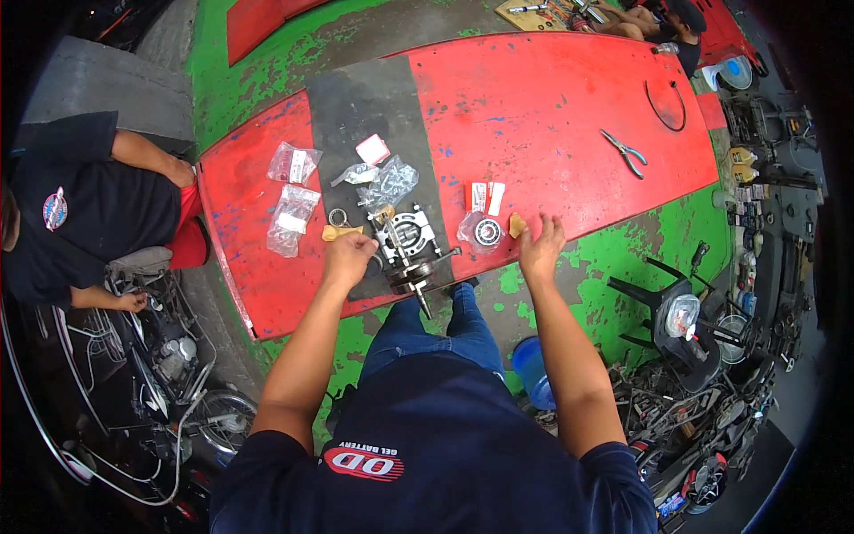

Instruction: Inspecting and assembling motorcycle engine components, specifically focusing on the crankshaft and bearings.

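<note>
- Fingers of the left hand (350, 260) are bunched and bent at the near edge of a tan scrap (342, 233); their tips are partly hidden, so I cannot tell whether they pinch it.
- Fingers of the right hand (543, 252) are spread, the thumb side just beside a smaller tan piece (516, 225); whether they touch is unclear.
- The crankshaft (411, 276) lies between the hands, nearer the left, gripped by neither. Its near end points toward the person's legs, probably placed so for easy reach from both sides.
- A silver bearing-separator plate (427, 235) sits around or under the far part of the shaft, presumably to support it; which, I cannot tell.
- The ball bearing (487, 232) lies left of the right fingers, on or in clear plastic, perhaps to keep it clean.
- A small ring-shaped bearing (337, 217) rests just beyond the left fingertips, beside the tan scrap.
- Crumpled plastic bags (391, 182) lie farther off on the dark strip (365, 107), likely pushed aside for working room; the pliers (624, 150) lie well apart on the red tabletop (551, 107).
</note>
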The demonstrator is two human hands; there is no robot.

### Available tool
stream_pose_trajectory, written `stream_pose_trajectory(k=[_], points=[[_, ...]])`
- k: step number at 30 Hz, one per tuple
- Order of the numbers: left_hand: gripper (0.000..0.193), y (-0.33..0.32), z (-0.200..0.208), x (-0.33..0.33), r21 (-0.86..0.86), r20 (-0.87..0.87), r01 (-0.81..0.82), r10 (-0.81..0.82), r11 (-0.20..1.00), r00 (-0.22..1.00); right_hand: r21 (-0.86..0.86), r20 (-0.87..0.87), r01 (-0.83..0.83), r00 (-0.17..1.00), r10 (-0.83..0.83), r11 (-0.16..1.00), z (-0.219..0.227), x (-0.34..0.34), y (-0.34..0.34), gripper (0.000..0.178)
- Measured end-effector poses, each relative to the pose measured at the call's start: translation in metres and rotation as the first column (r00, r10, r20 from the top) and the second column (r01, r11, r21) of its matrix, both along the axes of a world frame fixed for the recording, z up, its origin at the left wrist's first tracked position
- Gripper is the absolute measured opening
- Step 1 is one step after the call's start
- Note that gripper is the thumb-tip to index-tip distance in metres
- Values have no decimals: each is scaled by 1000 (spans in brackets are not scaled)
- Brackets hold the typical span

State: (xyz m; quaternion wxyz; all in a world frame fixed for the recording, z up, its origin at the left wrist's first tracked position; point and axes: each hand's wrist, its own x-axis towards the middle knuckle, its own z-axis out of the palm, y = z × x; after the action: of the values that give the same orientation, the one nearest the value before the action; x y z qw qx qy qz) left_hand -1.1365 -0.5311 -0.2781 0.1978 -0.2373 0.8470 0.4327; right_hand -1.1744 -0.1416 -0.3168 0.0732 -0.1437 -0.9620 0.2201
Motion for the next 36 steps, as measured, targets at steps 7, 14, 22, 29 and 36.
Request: stream_pose_trajectory(k=[7, 14, 22, 29, 36], points=[[25, -2, 1, -3, 73, -62, -128, 133, 989, 989, -248, 72, -208, 970, 232, 946, 36, 86, -24, 33], [21, -39, -6, -88, -393, -432, -167, -22, 905, 901, -484, 256, -200, 898, 357, 852, 66, 128, -48, 26], [28, -34, -25, -136, -525, -489, -114, -189, 844, 851, -450, 248, -139, 929, 273, 882, 80, 130, -37, 22], [48, 1, -37, -189, -627, -156, 215, -392, 748, 907, -354, 257, -125, 940, 225, 927, 89, 148, -27, 20], [49, -15, -32, -203, -381, -256, 149, -259, 912, 931, -419, 213, -57, 964, 159, 906, 101, 156, -34, 19]])
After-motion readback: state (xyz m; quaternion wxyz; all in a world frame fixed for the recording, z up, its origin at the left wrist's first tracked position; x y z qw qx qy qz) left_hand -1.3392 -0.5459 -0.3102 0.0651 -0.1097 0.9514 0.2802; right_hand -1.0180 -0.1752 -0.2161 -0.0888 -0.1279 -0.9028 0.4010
